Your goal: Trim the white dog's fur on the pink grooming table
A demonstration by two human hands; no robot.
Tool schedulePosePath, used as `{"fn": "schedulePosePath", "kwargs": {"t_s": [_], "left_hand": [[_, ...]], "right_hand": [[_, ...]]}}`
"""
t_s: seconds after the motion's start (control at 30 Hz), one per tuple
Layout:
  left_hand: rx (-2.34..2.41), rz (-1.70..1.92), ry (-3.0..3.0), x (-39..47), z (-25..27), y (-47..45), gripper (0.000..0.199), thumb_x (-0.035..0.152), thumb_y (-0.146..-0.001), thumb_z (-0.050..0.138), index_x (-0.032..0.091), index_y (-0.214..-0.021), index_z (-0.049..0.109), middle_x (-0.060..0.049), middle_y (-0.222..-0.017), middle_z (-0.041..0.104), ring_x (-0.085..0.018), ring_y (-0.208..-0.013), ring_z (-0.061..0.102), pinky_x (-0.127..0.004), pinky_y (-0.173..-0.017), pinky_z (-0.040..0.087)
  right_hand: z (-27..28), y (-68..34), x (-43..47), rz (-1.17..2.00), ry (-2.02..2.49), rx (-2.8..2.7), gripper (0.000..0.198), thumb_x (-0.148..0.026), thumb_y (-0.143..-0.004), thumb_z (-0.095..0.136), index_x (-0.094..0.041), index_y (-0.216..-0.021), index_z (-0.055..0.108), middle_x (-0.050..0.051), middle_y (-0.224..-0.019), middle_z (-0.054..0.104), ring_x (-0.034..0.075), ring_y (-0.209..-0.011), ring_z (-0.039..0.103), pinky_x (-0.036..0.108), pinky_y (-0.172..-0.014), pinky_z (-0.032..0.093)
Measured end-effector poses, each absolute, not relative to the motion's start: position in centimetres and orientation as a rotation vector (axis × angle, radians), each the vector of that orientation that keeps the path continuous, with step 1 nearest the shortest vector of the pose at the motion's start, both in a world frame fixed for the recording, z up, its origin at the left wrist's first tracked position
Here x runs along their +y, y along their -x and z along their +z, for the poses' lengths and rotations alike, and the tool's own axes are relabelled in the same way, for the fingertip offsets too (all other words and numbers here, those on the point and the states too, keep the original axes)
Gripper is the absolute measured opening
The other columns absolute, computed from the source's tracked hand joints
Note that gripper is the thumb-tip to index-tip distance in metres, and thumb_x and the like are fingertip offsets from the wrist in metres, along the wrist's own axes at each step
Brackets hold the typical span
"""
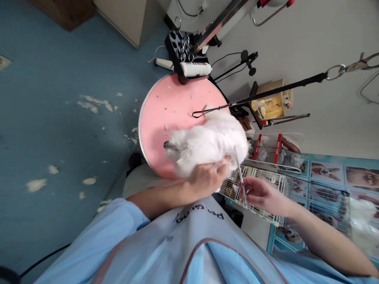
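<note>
A white, fluffy dog [204,144] stands on a round pink grooming table [154,114]. My left hand [209,177] lies against the near side of its body, fingers curled closed into the fur; which part of the dog they grip is partly hidden. In my right hand [257,193] is a pair of scissors [241,177], gripped by the handles, with the blades pointing up along the fur at the dog's right end in view. The black loop of a grooming leash [204,113] hangs beside the dog's back.
A black tool holder [179,49] with several scissors and a white bottle [196,69] sits at the table's far edge. The leash runs up to a metal clamp [355,65]. Wire cages [260,185] stand at right. Fur clumps [37,184] litter the blue floor.
</note>
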State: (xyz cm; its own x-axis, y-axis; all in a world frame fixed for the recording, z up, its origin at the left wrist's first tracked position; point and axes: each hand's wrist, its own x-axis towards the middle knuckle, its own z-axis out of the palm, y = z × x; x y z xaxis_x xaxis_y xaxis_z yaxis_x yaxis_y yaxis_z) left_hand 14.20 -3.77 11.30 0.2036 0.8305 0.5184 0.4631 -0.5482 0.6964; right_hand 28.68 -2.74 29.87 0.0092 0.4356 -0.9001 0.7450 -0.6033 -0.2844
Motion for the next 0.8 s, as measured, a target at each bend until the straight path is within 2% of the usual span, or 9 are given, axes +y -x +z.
{"fn": "schedulePosePath", "kwargs": {"t_s": [0.17,0.3,0.43,0.63,0.8], "left_hand": [[1.157,1.202,-2.106,-3.8,11.5,-14.0,0.036,0.01,-0.093,0.042,0.014,-0.125,0.056,-0.01,-0.132,0.063,-0.014,-0.095,0.07,-0.023,-0.069,0.055],[1.172,1.229,-2.095,-3.7,11.6,-14.0,0.032,0.01,-0.093,0.041,0.014,-0.119,0.058,-0.007,-0.128,0.066,-0.014,-0.09,0.071,-0.024,-0.066,0.055],[1.115,1.159,-2.098,-3.8,11.6,-14.0,0.034,0.01,-0.093,0.041,0.016,-0.123,0.057,-0.009,-0.138,0.059,-0.016,-0.104,0.068,-0.025,-0.073,0.056],[1.118,1.173,-2.045,-3.8,11.5,-14.1,0.036,0.01,-0.092,0.04,0.015,-0.122,0.059,-0.009,-0.132,0.063,-0.015,-0.093,0.071,-0.025,-0.067,0.056],[1.103,1.168,-2.041,-3.9,11.4,-14.1,0.034,0.01,-0.092,0.042,0.015,-0.121,0.059,-0.01,-0.137,0.059,-0.016,-0.097,0.07,-0.025,-0.071,0.056]], "right_hand": [[29.4,-29.1,-3.2,-1.798,-2.042,1.223,0.041,-0.044,-0.075,0.078,-0.019,-0.099,0.057,0.003,-0.091,0.059,0.014,-0.078,0.057,0.028,-0.07,0.048],[28.9,-29.4,-3.6,-1.802,-2.06,1.217,0.041,-0.045,-0.075,0.079,-0.018,-0.096,0.056,0.002,-0.084,0.059,0.013,-0.073,0.057,0.027,-0.067,0.048],[28.7,-29.5,-3.9,-1.862,-2.09,1.194,0.046,-0.049,-0.074,0.08,-0.019,-0.098,0.055,0.003,-0.086,0.061,0.014,-0.078,0.06,0.03,-0.072,0.051],[28.8,-29.4,-3.9,-1.851,-2.099,1.146,0.045,-0.046,-0.073,0.082,-0.019,-0.098,0.055,0.001,-0.082,0.06,0.013,-0.073,0.06,0.03,-0.072,0.051],[28.9,-29.7,-3.9,-1.909,-2.093,1.108,0.047,-0.046,-0.073,0.081,-0.018,-0.101,0.057,0.004,-0.089,0.062,0.015,-0.078,0.063,0.029,-0.072,0.051]]}}
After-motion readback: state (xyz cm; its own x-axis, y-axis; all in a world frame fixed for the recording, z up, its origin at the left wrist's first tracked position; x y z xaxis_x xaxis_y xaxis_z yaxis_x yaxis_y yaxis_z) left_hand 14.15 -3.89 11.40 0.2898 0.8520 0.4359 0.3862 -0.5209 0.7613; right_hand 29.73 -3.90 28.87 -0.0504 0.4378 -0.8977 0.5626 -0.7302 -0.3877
